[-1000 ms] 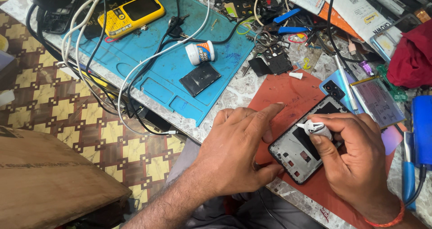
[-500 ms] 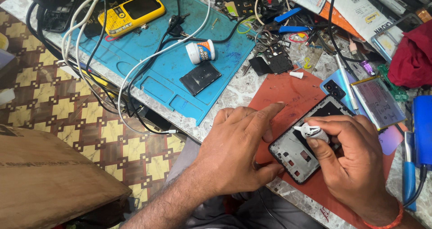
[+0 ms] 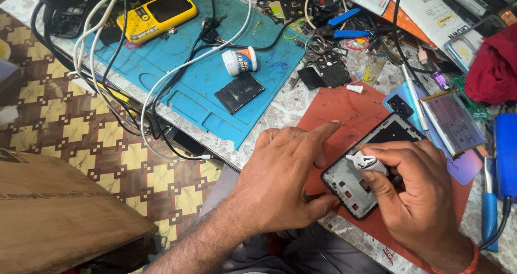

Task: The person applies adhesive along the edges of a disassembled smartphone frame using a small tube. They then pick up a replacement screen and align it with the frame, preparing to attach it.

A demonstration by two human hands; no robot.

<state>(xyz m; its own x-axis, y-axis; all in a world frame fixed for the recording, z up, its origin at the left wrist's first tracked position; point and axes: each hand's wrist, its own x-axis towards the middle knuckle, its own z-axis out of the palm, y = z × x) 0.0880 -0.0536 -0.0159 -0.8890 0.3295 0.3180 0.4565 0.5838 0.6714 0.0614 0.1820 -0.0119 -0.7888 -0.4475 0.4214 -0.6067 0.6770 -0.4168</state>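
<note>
Little moved since earlier frame: both hands stayed put. Left hand [image 3: 285, 182] braced opened phone frame [image 3: 360, 178] on red mat [image 3: 344, 110], index finger extended. Right hand [image 3: 417, 193] fingers pinched small white tube [image 3: 367, 161] against frame's interior, near tabletop [image 3: 280, 112] front edge.

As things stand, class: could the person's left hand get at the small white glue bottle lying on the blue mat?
Probably yes. The left hand steadies the opened phone, while the glue bottle lies ahead of it on the blue mat, with only loose cables nearby. It would have to let go first.
</note>
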